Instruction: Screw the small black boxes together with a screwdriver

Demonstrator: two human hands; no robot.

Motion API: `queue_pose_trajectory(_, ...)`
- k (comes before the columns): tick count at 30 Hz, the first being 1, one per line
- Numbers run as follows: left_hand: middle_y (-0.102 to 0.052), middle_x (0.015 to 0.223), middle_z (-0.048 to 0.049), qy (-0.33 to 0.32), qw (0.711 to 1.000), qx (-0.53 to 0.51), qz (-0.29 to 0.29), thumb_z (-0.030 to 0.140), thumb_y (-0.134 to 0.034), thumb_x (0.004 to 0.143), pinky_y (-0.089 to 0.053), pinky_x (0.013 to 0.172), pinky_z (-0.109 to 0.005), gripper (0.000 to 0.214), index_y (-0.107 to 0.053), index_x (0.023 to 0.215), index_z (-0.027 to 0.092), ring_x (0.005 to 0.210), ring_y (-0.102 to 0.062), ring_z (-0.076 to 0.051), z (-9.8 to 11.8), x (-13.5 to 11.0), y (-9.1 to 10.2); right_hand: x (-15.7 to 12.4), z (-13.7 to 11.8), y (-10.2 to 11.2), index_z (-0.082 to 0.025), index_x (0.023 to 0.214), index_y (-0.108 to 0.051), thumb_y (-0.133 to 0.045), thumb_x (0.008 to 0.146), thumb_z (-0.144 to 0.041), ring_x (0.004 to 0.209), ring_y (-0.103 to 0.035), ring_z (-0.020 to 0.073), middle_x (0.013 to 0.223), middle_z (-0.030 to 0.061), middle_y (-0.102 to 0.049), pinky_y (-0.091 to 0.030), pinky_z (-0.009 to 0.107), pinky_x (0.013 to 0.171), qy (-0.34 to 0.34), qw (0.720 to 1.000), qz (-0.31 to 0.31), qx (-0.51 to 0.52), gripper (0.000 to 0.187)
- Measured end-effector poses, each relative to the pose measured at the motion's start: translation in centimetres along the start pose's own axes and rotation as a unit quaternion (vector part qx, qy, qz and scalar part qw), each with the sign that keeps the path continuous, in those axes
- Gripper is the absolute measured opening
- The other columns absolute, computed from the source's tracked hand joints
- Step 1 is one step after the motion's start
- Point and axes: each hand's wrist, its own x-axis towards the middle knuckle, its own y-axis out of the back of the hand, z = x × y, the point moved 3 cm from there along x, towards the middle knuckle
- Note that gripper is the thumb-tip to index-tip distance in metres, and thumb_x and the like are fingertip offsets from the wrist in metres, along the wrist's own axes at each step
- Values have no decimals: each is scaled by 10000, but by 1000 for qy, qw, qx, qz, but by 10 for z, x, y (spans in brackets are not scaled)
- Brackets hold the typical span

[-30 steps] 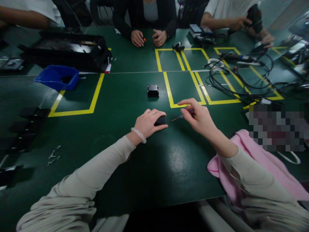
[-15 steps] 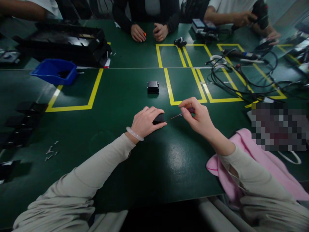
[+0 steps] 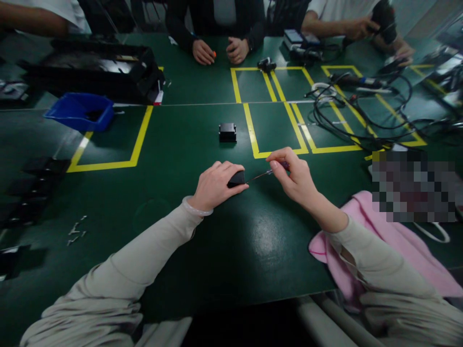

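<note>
My left hand (image 3: 219, 183) is closed round a small black block-shaped part (image 3: 236, 179), its thumb along the near side. In my right hand (image 3: 291, 171) is a screwdriver (image 3: 285, 166), pinched by the handle. Its thin shaft slants down to the left, and the tip meets the right end of the black part, near my left thumb. Whether the tip sits in a screw is too small to tell. Beyond my hands, a second black part with a bracket-like shape (image 3: 227, 132) stands on the green table (image 3: 173, 144).
Several small screws (image 3: 75, 232) lie at the left, near a row of black parts (image 3: 32, 188). A blue bin (image 3: 81, 110) and a long black housing (image 3: 97, 72) stand farther back. Cables (image 3: 365, 111) and a pink cloth (image 3: 365, 212) occupy the right. Co-workers' hands (image 3: 237, 50) rest across the table.
The view has shifted slightly. Both hands keep the same hold on the black part and the screwdriver, with no clear movement between them.
</note>
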Motion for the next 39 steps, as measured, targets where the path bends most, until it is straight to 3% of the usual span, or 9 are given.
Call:
queue_pose_trajectory(4,-718,1150,-40,-2,1000,1,1,624,-590,959,-460,827,-356,479,-649,1236,238,967,-604,-243,0,0,0,0,-1,1,-221,895,-587,-566,1022,-313,572,-547,107,717,-26,-598,-406,246,548,14,1000,2,-1,158)
queue_pose_trajectory(10,-717,1147,-43,-3,1000,-1,1,622,-594,959,-458,826,-355,480,-649,1233,233,960,-600,-240,0,-1,0,0,-1,-1,-214,1023,-591,-511,1037,-294,619,-576,112,823,1,-611,-455,253,597,5,1000,7,0,114)
queue_pose_trajectory(17,-720,1153,-43,-1,1000,-2,-5,621,-588,961,-467,820,-359,479,-649,1241,237,962,-604,-241,0,0,1,-1,2,1,-221,910,-579,-569,1019,-362,583,-573,113,737,-13,-625,-435,245,556,-5,1000,7,-7,178)
queue_pose_trajectory(25,-719,1153,-52,2,1000,-4,-4,632,-583,958,-471,832,-364,488,-650,1232,234,968,-609,-245,0,0,1,0,0,0,-214,973,-608,-498,1027,-273,576,-538,105,780,-5,-624,-420,248,551,-2,1000,11,-13,136)
queue_pose_trajectory(30,-717,1161,-53,2,1000,-5,-5,638,-576,960,-470,839,-363,496,-650,1236,232,977,-610,-246,0,0,0,1,-1,1,-216,896,-607,-563,1016,-305,560,-543,110,698,-20,-604,-416,250,547,1,1000,1,-11,156)
queue_pose_trajectory(39,-716,1171,-49,2,1000,-7,-3,627,-587,959,-476,847,-365,491,-653,1237,229,982,-613,-244,0,0,1,-1,-3,0,-209,1045,-616,-486,1042,-323,596,-575,118,782,4,-637,-453,252,577,-17,999,-23,-17,173)
